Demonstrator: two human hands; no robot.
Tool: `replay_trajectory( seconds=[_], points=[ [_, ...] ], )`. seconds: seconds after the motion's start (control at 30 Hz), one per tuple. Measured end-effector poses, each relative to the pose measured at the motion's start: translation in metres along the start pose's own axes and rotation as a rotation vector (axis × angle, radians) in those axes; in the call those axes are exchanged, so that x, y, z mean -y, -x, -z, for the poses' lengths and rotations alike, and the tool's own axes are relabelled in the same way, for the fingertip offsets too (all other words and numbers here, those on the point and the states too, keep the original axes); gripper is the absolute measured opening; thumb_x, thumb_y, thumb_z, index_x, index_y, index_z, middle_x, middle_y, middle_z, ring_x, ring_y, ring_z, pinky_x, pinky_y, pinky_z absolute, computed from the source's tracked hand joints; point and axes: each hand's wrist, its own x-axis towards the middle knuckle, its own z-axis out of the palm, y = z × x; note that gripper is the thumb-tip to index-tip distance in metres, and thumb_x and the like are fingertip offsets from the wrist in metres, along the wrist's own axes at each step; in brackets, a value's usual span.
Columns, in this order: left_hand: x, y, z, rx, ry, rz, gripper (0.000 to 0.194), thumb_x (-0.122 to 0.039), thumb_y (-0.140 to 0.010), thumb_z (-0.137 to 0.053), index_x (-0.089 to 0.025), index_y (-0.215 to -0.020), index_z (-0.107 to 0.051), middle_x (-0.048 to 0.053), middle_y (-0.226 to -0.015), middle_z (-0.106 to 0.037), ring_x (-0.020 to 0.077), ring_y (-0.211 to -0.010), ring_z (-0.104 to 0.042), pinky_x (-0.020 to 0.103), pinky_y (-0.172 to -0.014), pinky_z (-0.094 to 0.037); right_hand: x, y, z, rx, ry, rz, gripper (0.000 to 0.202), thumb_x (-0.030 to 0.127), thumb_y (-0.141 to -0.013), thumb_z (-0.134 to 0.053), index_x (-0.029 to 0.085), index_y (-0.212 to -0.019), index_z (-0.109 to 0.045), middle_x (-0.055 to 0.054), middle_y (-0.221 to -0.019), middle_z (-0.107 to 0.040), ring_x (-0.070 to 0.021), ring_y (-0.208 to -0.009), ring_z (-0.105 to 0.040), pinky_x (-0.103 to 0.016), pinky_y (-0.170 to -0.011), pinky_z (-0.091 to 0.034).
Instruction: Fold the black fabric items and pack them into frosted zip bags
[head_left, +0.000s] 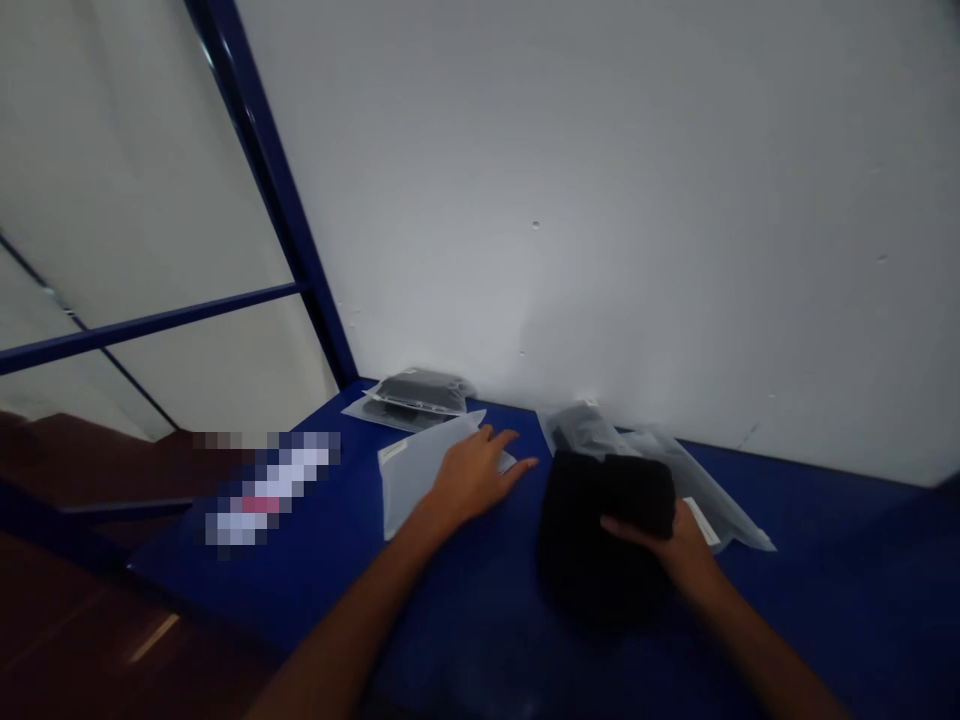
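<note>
My right hand grips a folded black cloth item, thumb on top and the other fingers hidden behind it. It is held over the blue tabletop; its exact kind cannot be made out. My left hand reaches over a flat, frosted plastic bag, touching or just above its right side, with fingers and thumb apart. Behind that bag lie stacked clear bags with dark contents. More frosted plastic bags lie behind and to the right of the black item, one bearing a white label.
The blue tabletop meets a pale wall at its back edge. A blue metal frame rises at the left back corner. A blurred-out whitish object lies at the table's left side, and a reddish-brown floor shows below.
</note>
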Motion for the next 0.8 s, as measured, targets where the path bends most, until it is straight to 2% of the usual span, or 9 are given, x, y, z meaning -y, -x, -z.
replay_trajectory(
  seconds=[0.1, 0.2, 0.27, 0.33, 0.43, 0.5, 0.57, 0.67, 0.8],
  points=[
    [0.027, -0.001, 0.017, 0.204, -0.154, -0.034, 0.066, -0.054, -0.072, -0.068, -0.02, -0.125, -0.049, 0.013, -0.114, -0.059, 0.0315, -0.098, -0.06, 0.038, -0.081, -0.046, 0.001, 0.0, 0.002, -0.132, -0.183, -0.076, 0.04, 0.039, -0.052, -0.084, 0.027, -0.088, -0.071, -0.003, -0.094, -0.075, -0.0318, -0.093, -0.069, -0.045, -0.088, -0.054],
    [0.045, 0.004, 0.033, 0.23, -0.199, 0.011, 0.072, -0.038, -0.068, -0.072, -0.018, -0.129, -0.039, 0.014, -0.117, -0.06, 0.03, -0.097, -0.06, 0.034, -0.077, -0.045, 0.0, 0.0, 0.004, -0.224, -0.355, -0.142, 0.049, 0.035, -0.054, -0.085, 0.023, -0.098, -0.067, -0.005, -0.1, -0.074, -0.0321, -0.096, -0.068, -0.047, -0.088, -0.055],
    [0.052, 0.007, 0.041, 0.288, -0.228, 0.057, 0.062, -0.029, -0.068, -0.069, -0.017, -0.124, -0.043, 0.013, -0.106, -0.063, 0.027, -0.088, -0.061, 0.031, -0.07, -0.044, 0.001, -0.001, 0.005, -0.25, -0.421, -0.154, 0.054, 0.033, -0.056, -0.084, 0.02, -0.104, -0.065, -0.007, -0.1, -0.074, -0.0322, -0.096, -0.068, -0.047, -0.087, -0.056],
    [0.056, 0.008, 0.046, 0.345, -0.259, 0.084, 0.042, -0.022, -0.071, -0.061, -0.017, -0.111, -0.05, 0.01, -0.093, -0.064, 0.0234, -0.078, -0.059, 0.028, -0.063, -0.04, 0.003, -0.002, 0.006, -0.252, -0.459, -0.159, 0.055, 0.032, -0.058, -0.083, 0.018, -0.107, -0.064, -0.008, -0.102, -0.073, -0.0321, -0.097, -0.068, -0.046, -0.087, -0.056],
    [0.057, 0.007, 0.05, 0.374, -0.239, 0.054, 0.016, -0.013, -0.072, -0.05, -0.017, -0.087, -0.054, 0.006, -0.08, -0.062, 0.0182, -0.068, -0.055, 0.026, -0.058, -0.037, 0.009, -0.003, 0.006, -0.267, -0.498, -0.18, 0.052, 0.033, -0.057, -0.083, 0.018, -0.104, -0.066, -0.008, -0.102, -0.073, -0.0322, -0.098, -0.068, -0.046, -0.089, -0.056],
    [0.052, 0.005, 0.052, 0.354, -0.128, -0.032, 0.011, -0.012, -0.073, -0.048, -0.017, -0.082, -0.052, 0.003, -0.077, -0.059, 0.0158, -0.067, -0.053, 0.025, -0.059, -0.037, 0.012, -0.002, 0.006, -0.276, -0.524, -0.192, 0.051, 0.032, -0.056, -0.084, 0.018, -0.101, -0.067, -0.008, -0.102, -0.073, -0.0323, -0.099, -0.068, -0.046, -0.09, -0.055],
    [0.042, 0.005, 0.052, 0.276, 0.001, -0.156, 0.011, -0.013, -0.077, -0.045, -0.018, -0.085, -0.05, 0.002, -0.079, -0.057, 0.0146, -0.069, -0.052, 0.025, -0.062, -0.039, 0.015, 0.0, 0.006, -0.27, -0.527, -0.171, 0.052, 0.031, -0.055, -0.084, 0.019, -0.102, -0.067, -0.007, -0.101, -0.073, -0.0322, -0.098, -0.068, -0.047, -0.091, -0.055],
    [0.023, 0.005, 0.046, 0.158, 0.079, -0.296, 0.021, -0.01, -0.082, -0.038, -0.019, -0.093, -0.053, 0.003, -0.089, -0.055, 0.0143, -0.076, -0.052, 0.026, -0.069, -0.043, 0.016, 0.004, 0.006, -0.247, -0.447, -0.079, 0.052, 0.031, -0.053, -0.085, 0.02, -0.101, -0.067, -0.006, -0.1, -0.074, -0.0316, -0.098, -0.068, -0.049, -0.092, -0.053],
    [0.007, 0.005, 0.026, 0.082, 0.022, -0.314, 0.029, -0.008, -0.083, -0.037, -0.017, -0.097, -0.061, 0.007, -0.105, -0.053, 0.0153, -0.083, -0.054, 0.031, -0.077, -0.047, 0.015, 0.008, 0.003, -0.279, -0.348, -0.002, 0.052, 0.033, -0.051, -0.087, 0.023, -0.098, -0.068, -0.005, -0.1, -0.073, -0.0315, -0.098, -0.067, -0.051, -0.093, -0.052]
  ],
)
